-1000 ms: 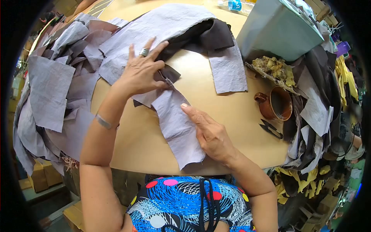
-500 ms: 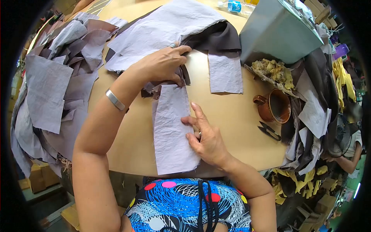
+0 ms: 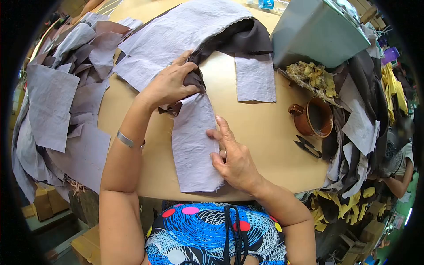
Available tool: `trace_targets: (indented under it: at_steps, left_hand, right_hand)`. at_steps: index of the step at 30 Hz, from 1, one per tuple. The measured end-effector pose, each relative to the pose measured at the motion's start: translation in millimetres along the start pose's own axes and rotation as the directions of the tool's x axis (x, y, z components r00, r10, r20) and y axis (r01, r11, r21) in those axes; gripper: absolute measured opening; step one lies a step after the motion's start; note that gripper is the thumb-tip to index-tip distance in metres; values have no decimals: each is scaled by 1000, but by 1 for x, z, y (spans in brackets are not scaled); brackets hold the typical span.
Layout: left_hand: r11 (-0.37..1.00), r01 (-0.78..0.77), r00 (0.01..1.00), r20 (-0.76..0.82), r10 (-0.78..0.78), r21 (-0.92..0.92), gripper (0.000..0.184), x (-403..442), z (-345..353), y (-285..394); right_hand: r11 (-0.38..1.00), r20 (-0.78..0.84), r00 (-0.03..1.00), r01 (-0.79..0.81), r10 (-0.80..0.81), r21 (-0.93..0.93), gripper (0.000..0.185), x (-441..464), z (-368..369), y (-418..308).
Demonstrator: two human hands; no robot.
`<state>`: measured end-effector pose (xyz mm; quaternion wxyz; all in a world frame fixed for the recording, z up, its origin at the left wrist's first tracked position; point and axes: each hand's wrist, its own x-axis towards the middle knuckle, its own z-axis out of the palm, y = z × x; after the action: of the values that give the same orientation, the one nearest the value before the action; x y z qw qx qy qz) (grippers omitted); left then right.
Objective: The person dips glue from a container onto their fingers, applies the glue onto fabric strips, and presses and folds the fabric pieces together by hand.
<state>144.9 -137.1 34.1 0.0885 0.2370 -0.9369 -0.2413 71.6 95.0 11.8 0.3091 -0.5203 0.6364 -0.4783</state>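
Note:
A pale lavender cloth strip (image 3: 192, 150) lies lengthwise on the table in front of me, slightly creased. Dark brown cloth (image 3: 193, 79) meets its upper end, bunched between the thumb and fingers of my left hand (image 3: 170, 84). Beyond that hand spreads a large pale cloth piece (image 3: 176, 33) with a dark layer folded out along its right side. My right hand (image 3: 236, 161) rests at the strip's right edge, index finger stretched out, thumb apart, fingertips touching the cloth. Another pale flap (image 3: 255, 77) hangs from the dark cloth onto the table.
A heap of cut cloth pieces (image 3: 53, 106) covers the left side. At right stand a grey metal box (image 3: 316, 33) and a brown mug (image 3: 311, 117), with black thread snips (image 3: 308, 146) nearby. More cloth scraps (image 3: 357, 128) hang over the right edge. A bottle (image 3: 267, 4) lies behind.
My left hand has moved left and slightly down, drawing the dark cloth and the strip's upper end along. The large cloth has shifted a little left. My right hand has barely moved.

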Motion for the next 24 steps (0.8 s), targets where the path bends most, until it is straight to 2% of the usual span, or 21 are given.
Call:
trace_targets:
  at_steps: [1, 4, 7, 8, 11, 15, 16, 19, 20, 23, 24]
  left_hand:
    - [999, -7, 1000, 16, 8, -54, 34, 2, -1, -1]
    - [967, -188, 961, -170, 217, 173, 25, 4, -2, 6]
    - [784, -413, 890, 21, 456, 463, 18, 7, -11, 26]
    - [847, -406, 914, 124, 387, 344, 14, 10, -17, 34]
    - [859, -322, 943, 55, 328, 399, 15, 36, -15, 32]
    - [809, -22, 996, -59, 70, 588, 18, 72, 2, 21]
    - [901, -47, 999, 41, 33, 432, 28, 84, 0, 17]
    - [884, -181, 966, -89, 241, 431, 42, 98, 9, 9]
    - [854, -235, 944, -101, 314, 464, 52, 102, 9, 6]
    - [772, -98, 949, -174, 262, 629, 38, 111, 6, 10]
    - [718, -38, 927, -245, 286, 695, 38, 118, 3, 13]
  right_hand:
    - [1000, 0, 1000, 10, -10, 7, 80, 1, 0, 0]
    - [999, 6, 1000, 22, -22, 36, 79, 2, 0, 1]
    - [999, 23, 1000, 2, -3, 34, 78, 2, -2, -2]
    - [1000, 28, 1000, 0, -1, 23, 77, 3, -3, -3]
    - [1000, 35, 999, 4, -4, -19, 77, 2, -3, -4]
    - [1000, 34, 999, 6, -6, 14, 77, 1, -3, -3]
    - [1000, 34, 999, 11, -12, 21, 77, 1, -3, -1]
    - [999, 25, 999, 46, -47, 20, 77, 1, -3, 2]
    - [998, 28, 998, 51, -51, 20, 78, 1, -3, 2]
    - [998, 23, 998, 56, -56, 19, 78, 1, -3, 2]
    - [998, 10, 998, 63, -64, 14, 78, 2, -3, 3]
